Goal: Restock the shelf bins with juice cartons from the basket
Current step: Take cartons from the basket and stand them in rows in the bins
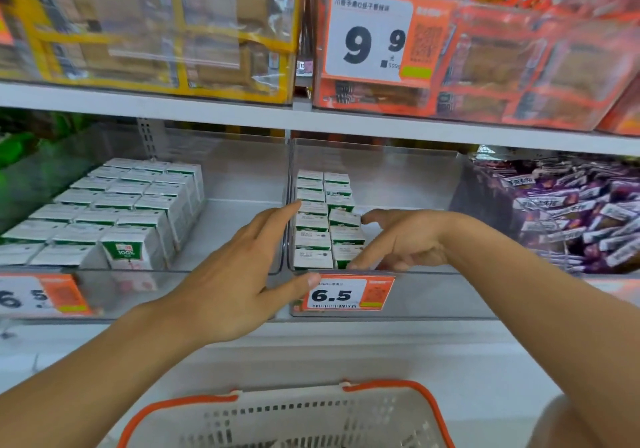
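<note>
While hands (pixel 311 253) reach cartons (pixel 313 222), tags read 6.5 (pixel 331 296), 9.9 (pixel 372 44)

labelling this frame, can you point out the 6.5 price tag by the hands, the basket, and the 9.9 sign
6.5 price tag (pixel 337 295), head view, on the printed digits.
basket (pixel 180 407), head view, on its orange rim.
9.9 sign (pixel 367 42), head view, on the white panel.

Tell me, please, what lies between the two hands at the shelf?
In the head view, two columns of juice cartons in the middle clear bin sit between the left hand and the right hand.
</note>
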